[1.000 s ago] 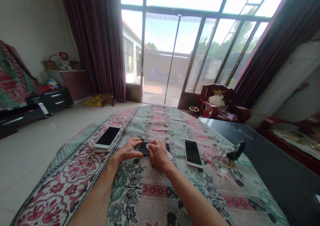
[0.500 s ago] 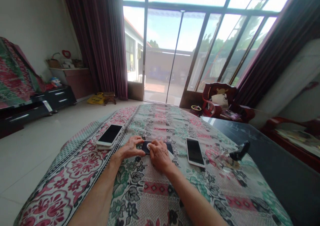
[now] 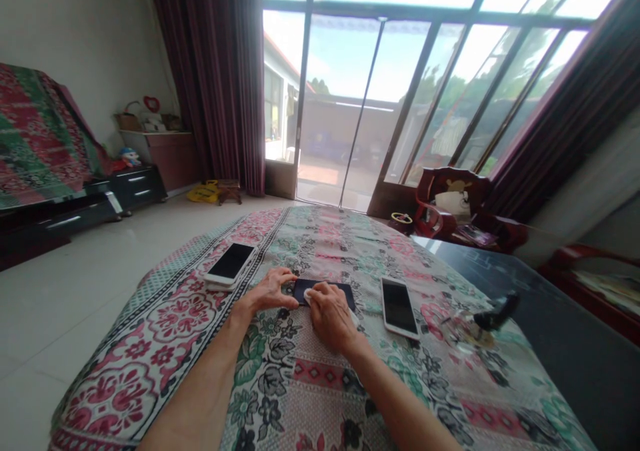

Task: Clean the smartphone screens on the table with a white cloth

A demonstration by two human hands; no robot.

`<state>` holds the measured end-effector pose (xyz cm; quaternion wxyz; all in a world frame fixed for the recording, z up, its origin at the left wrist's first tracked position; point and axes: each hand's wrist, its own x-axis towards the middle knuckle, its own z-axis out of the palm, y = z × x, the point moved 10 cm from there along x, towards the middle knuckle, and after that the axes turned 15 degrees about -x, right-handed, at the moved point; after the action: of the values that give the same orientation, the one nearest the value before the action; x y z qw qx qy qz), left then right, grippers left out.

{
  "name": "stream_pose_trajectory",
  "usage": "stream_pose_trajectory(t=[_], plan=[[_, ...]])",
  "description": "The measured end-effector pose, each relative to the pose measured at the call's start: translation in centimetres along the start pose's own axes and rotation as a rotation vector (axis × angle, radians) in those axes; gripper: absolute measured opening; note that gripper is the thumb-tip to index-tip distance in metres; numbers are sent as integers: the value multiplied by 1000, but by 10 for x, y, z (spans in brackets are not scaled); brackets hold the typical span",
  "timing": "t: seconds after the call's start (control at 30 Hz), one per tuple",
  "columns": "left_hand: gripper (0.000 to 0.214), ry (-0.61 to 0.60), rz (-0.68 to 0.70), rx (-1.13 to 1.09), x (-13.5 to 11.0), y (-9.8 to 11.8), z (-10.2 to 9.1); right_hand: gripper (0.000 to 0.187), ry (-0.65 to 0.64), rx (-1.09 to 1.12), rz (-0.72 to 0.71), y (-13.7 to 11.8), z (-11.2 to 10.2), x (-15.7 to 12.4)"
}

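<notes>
- Right hand [image 3: 334, 314]: fingers bunched on a white wipe [image 3: 307, 295], pressing the dark slab [image 3: 301, 287].
- Left hand [image 3: 270, 290]: fingers clamp its left end; firmness there should stop skidding.
- Slab lies on patterned cloth [image 3: 183, 318], between left phone [image 3: 231, 262] and right phone [image 3: 399, 306]; light pressure, I'd judge.

A slim, dark smartphone [image 3: 303, 287] is lying flat on the patterned tablecloth [image 3: 320, 372], its long side running left to right. Its left end is sitting between the thumb and fingers of the left hand [image 3: 274, 290] — its middle is being covered by the right hand [image 3: 334, 314], while its right end is showing beyond. A white wipe [image 3: 307, 295] is resting bunched under the right fingertips — more white is peeking out near the phone's near right corner.
</notes>
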<state>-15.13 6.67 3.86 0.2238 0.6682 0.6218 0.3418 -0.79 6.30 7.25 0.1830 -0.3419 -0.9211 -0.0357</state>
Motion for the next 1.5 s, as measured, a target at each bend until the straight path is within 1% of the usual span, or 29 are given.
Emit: stream_pose_trajectory(t=[0.17, 0.3, 0.4, 0.57, 0.7, 0.83, 0.93, 1.03, 1.27, 1.4, 1.5], plan=[[56, -24, -4, -29, -1, 5, -1, 24, -27, -22, 64, 8, 20, 31], [54, -42, -10, -43, -1, 5, 0, 24, -31, -38, 67, 3, 27, 40], [55, -38, -21, -50, -1, 3, 0, 21, -15, -31, 25, -7, 22, 33], [55, -23, -4, -43, -1, 5, 0, 17, 30, -8, -79, -22, 4, 5], [64, -14, -27, -27, -2, 5, -1, 18, 28, 12, -105, -23, -2, -11], [65, -42, -26, -5, -2, 4, 1, 20, 31, 24, -94, -21, -2, -12], [65, -53, -1, -7, -2, 3, 1, 20, 18, 22, -84, -20, 0, -5], [62, -62, 12, -15, -1, 1, 2, 20, 10, 6, -52, -16, 6, 8], [58, -57, 4, -17, -1, -2, 3, 25, -44, -8, 23, -7, 27, 41], [52, -61, 4, -10, 0, 1, 3, 26, -47, -11, 35, -8, 32, 47], [52, -69, 2, -16, 1, 3, 3, 24, -25, -18, 27, -10, 31, 44]])
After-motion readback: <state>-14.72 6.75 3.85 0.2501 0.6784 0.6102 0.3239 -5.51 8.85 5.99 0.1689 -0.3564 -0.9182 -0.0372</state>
